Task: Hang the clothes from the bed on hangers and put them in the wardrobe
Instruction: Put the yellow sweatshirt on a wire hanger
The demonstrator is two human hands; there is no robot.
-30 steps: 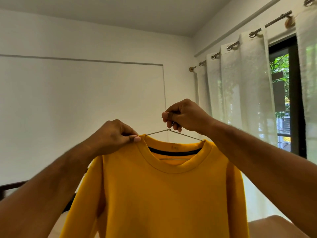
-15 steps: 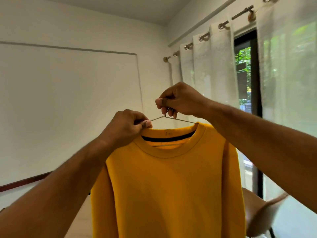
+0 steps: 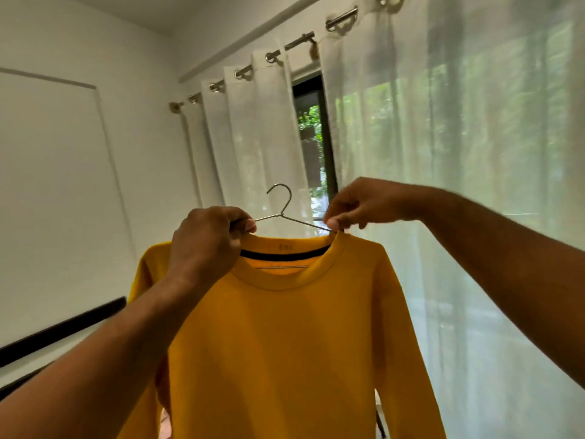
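While the yellow sweatshirt (image 3: 285, 343) hangs on a thin metal hanger (image 3: 286, 202), both hands hold it up in the air in front of the white curtain (image 3: 259, 137). The left hand (image 3: 209, 242) is curled round the left side of the collar and the hanger's wire there, thumb pressed on top. The right hand (image 3: 354, 207) pinches the wire where it meets the collar's right side, fingertips closed on it. The hanger's hook stands free between the two hands, rising above them. The sweatshirt's body and sleeves drop straight down below the hands, out of the bottom of the view. A dark window frame (image 3: 327, 147) shows through the gap in the curtain behind.
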